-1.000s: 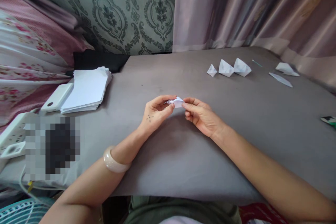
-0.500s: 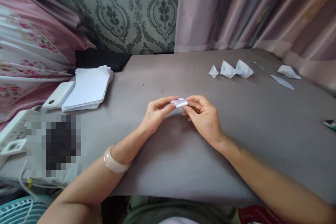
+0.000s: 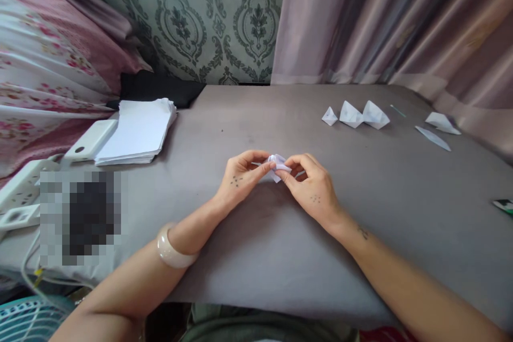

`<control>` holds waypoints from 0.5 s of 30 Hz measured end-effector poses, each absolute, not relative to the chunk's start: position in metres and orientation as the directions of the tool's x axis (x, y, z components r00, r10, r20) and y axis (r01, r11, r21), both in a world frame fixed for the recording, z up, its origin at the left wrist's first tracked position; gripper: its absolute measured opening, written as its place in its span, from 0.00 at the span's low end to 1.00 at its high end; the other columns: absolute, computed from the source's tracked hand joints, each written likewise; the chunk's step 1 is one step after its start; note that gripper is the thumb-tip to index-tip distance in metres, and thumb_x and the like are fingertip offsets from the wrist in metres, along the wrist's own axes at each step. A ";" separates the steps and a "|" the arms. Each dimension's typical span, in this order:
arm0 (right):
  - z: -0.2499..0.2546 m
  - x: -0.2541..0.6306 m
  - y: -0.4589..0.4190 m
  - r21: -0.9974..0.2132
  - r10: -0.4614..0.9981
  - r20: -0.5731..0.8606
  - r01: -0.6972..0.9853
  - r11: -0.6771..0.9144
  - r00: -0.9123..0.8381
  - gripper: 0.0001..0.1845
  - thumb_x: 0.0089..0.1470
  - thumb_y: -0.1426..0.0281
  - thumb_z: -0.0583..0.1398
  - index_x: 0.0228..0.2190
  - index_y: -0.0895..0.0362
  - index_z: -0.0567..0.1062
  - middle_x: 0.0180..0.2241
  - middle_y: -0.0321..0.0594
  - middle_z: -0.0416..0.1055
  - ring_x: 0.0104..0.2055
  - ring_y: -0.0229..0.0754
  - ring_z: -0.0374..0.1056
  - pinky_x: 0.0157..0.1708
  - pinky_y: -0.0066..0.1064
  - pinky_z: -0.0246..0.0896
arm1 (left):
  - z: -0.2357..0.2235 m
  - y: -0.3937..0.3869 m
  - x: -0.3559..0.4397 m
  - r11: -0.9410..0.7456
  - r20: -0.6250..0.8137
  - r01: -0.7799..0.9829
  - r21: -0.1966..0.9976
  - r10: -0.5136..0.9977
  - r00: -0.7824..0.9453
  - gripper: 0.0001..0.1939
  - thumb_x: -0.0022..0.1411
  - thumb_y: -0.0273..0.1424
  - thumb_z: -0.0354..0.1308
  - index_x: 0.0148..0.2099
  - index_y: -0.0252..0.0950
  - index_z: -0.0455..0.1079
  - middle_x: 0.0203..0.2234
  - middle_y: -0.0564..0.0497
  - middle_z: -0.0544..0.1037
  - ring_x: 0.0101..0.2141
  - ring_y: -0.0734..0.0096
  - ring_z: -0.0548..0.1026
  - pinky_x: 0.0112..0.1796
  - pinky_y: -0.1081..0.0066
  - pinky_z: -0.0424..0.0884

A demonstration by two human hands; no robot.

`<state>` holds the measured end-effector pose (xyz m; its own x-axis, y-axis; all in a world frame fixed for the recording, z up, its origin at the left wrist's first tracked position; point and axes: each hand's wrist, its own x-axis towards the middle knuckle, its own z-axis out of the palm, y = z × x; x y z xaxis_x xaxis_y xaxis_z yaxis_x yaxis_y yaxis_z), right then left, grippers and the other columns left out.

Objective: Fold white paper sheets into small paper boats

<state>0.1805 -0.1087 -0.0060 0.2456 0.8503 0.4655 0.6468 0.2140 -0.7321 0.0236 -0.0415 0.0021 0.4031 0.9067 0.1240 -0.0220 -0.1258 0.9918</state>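
Note:
Between my two hands, above the middle of the table, is a small piece of folded white paper. My left hand pinches its left side between thumb and fingers. On the other side, the thumb and fingers of my right hand close on its right edge. A flap of the paper sticks out below the fingertips, and part of it is hidden behind them. The fingertips of both hands almost meet on the paper.
A stack of white paper lies at the left beside white power strips. Folded paper shapes stand at the back right, with a cotton swab and paper pieces beyond. The table has a grey cover.
My right hand has turned over so its back faces up, and both hands have drawn closer together. The folded paper has turned, with a flap now pointing downward. The view has shifted slightly.

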 end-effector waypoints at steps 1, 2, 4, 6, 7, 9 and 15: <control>-0.007 0.181 -0.108 -0.755 0.855 0.444 0.626 0.194 0.270 0.10 0.51 0.63 0.66 0.32 0.53 0.71 0.32 0.34 0.70 0.30 0.35 0.68 0.28 0.27 0.66 | 0.002 -0.041 0.023 -0.162 0.146 0.007 0.987 0.905 0.399 0.14 0.53 0.38 0.68 0.39 0.35 0.77 0.35 0.48 0.81 0.33 0.69 0.76 0.36 0.70 0.71; -0.007 0.181 -0.108 -0.774 0.857 0.429 0.606 0.185 0.286 0.11 0.50 0.62 0.66 0.33 0.53 0.72 0.33 0.35 0.70 0.30 0.35 0.68 0.28 0.28 0.66 | 0.002 -0.041 0.023 -0.205 0.174 0.039 0.978 0.903 0.393 0.13 0.53 0.38 0.67 0.38 0.35 0.77 0.34 0.48 0.81 0.32 0.70 0.75 0.36 0.70 0.70; -0.007 0.180 -0.107 -0.794 0.862 0.419 0.576 0.194 0.287 0.11 0.51 0.62 0.66 0.34 0.53 0.72 0.34 0.35 0.70 0.30 0.35 0.68 0.27 0.28 0.66 | 0.001 -0.041 0.022 -0.292 0.234 0.104 0.951 0.898 0.373 0.11 0.54 0.37 0.67 0.37 0.36 0.78 0.33 0.49 0.80 0.32 0.71 0.74 0.36 0.71 0.68; -0.007 0.179 -0.107 -0.799 0.859 0.434 0.556 0.229 0.270 0.08 0.52 0.64 0.65 0.33 0.53 0.73 0.36 0.36 0.70 0.30 0.34 0.69 0.27 0.27 0.67 | 0.001 -0.042 0.022 -0.337 0.270 0.141 0.931 0.895 0.355 0.10 0.54 0.37 0.66 0.36 0.37 0.77 0.31 0.50 0.80 0.32 0.72 0.73 0.36 0.71 0.67; -0.007 0.179 -0.107 -0.801 0.857 0.443 0.545 0.246 0.265 0.06 0.53 0.65 0.64 0.33 0.53 0.74 0.36 0.36 0.70 0.30 0.34 0.69 0.27 0.27 0.67 | 0.001 -0.042 0.023 -0.333 0.269 0.138 0.933 0.898 0.349 0.09 0.54 0.37 0.66 0.36 0.37 0.76 0.31 0.51 0.79 0.32 0.72 0.72 0.36 0.71 0.67; -0.008 0.178 -0.107 -0.812 0.849 0.455 0.516 0.273 0.268 0.04 0.54 0.67 0.64 0.32 0.53 0.74 0.36 0.36 0.69 0.31 0.34 0.70 0.29 0.27 0.69 | 0.000 -0.042 0.023 -0.266 0.222 0.084 0.960 0.910 0.350 0.10 0.54 0.36 0.66 0.35 0.36 0.75 0.31 0.51 0.78 0.31 0.73 0.72 0.36 0.71 0.67; -0.007 0.178 -0.109 -0.780 0.808 0.536 0.509 0.364 0.243 0.02 0.56 0.71 0.62 0.31 0.52 0.75 0.36 0.36 0.69 0.35 0.35 0.71 0.36 0.30 0.72 | 0.002 -0.039 0.022 0.052 0.012 -0.137 0.989 0.902 0.432 0.12 0.52 0.34 0.67 0.35 0.34 0.72 0.32 0.51 0.77 0.32 0.74 0.74 0.36 0.72 0.69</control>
